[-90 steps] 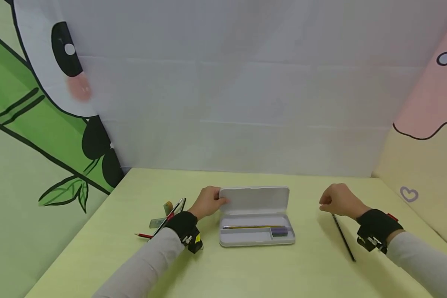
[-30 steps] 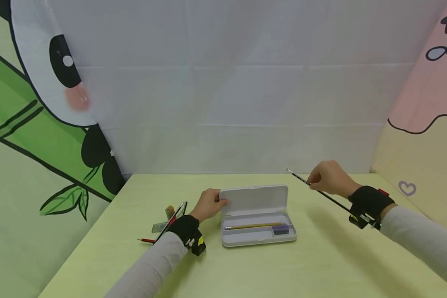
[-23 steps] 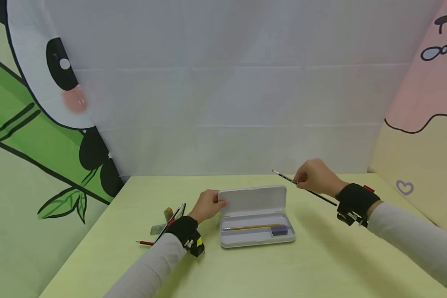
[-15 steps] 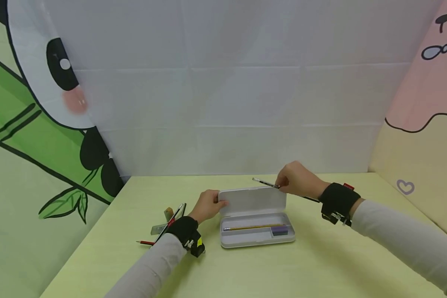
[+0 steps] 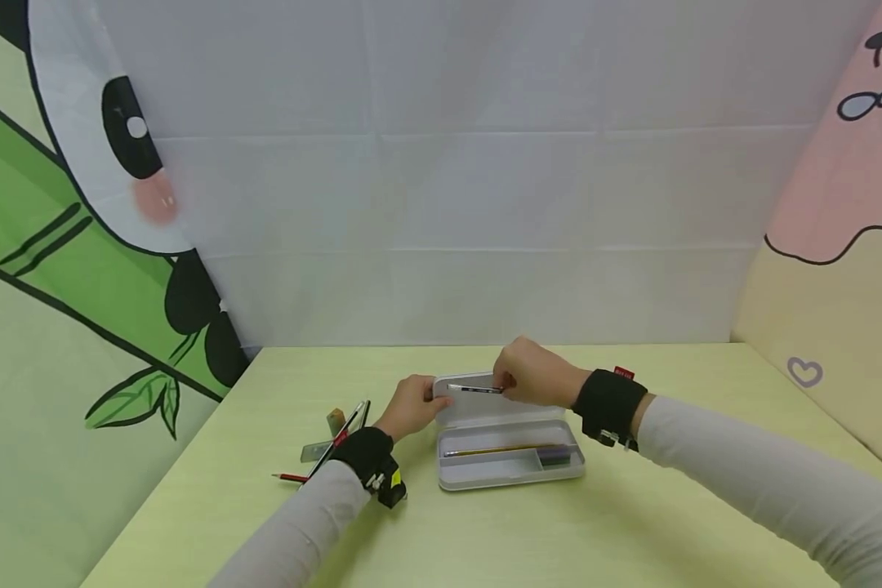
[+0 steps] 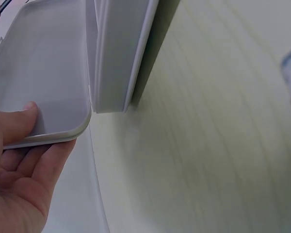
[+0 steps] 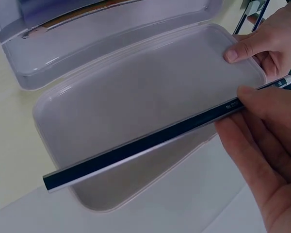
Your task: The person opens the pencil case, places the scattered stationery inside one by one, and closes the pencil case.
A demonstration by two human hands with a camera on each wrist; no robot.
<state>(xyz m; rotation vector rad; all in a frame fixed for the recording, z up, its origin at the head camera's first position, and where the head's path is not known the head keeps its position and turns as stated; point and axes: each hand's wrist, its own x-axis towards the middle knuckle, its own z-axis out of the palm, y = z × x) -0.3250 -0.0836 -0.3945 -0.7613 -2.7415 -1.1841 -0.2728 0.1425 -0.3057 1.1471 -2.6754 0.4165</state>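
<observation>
Two-handed: gripping lid (image 5: 470, 410) with left hand (image 5: 409, 406) and not-yet-stowed pencil (image 7: 150, 140) with right hand (image 5: 535, 376), now farther from desk's (image 5: 485, 539) right edge.

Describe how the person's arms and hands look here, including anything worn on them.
The left hand and right hand are ungloved. Both arms have long, pale grey sleeves. Each wrist has a wide black band; the left band carries a small black device with a yellow patch, the right band a red tag.
</observation>
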